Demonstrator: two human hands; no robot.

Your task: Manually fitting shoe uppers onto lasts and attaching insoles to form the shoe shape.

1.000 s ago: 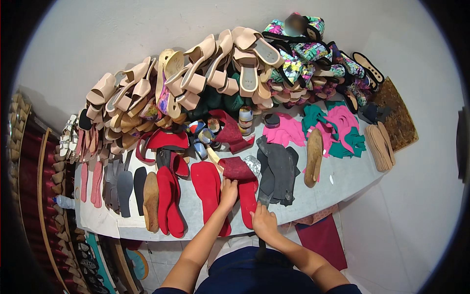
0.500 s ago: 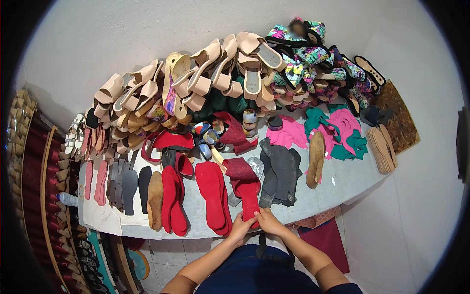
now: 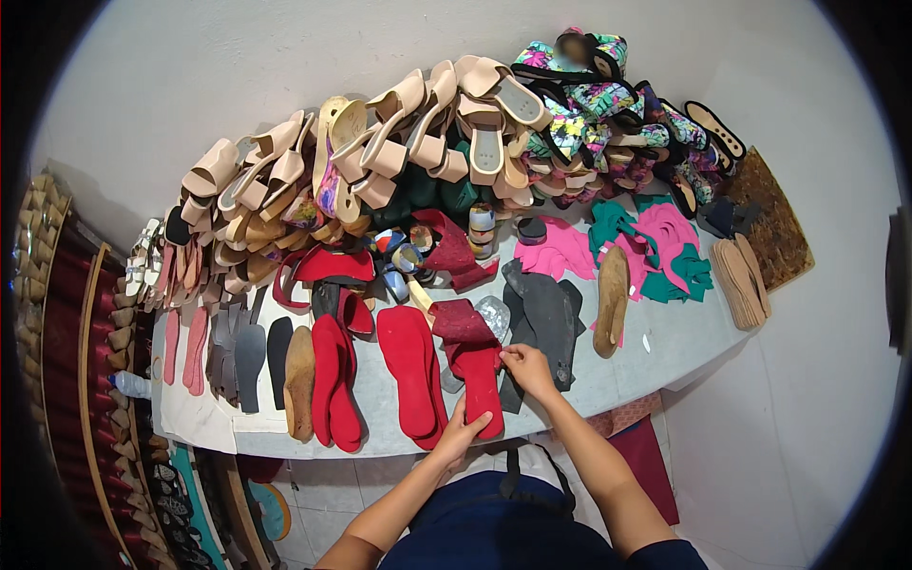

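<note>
A red slide sandal (image 3: 484, 391) with a darker red strap (image 3: 463, 323) over its front lies at the near edge of the table, toe pointing away from me. My left hand (image 3: 460, 439) is closed round its heel end, thumb on top. At the sole's right edge, just below the strap, my right hand (image 3: 527, 369) is closed in a pinch; the fingertips hide what exactly lies between them. To the left rest stacked red soles (image 3: 406, 375) and a further red pair (image 3: 332, 380). Dark grey sheet pieces (image 3: 544, 323) lie beyond my right hand.
Finished beige heeled sandals (image 3: 380, 142) and patterned sandals (image 3: 589, 109) are piled along the wall. Pink scraps (image 3: 556, 255), a wooden shoe last (image 3: 611, 302) and tan soles (image 3: 736, 285) lie on the right. Another wooden last (image 3: 298, 385) and grey soles (image 3: 249, 366) are at left.
My right hand has left the heel end and moved forward and right, up to the sole's edge by the strap. My left hand has stayed at the heel, turning slightly.
</note>
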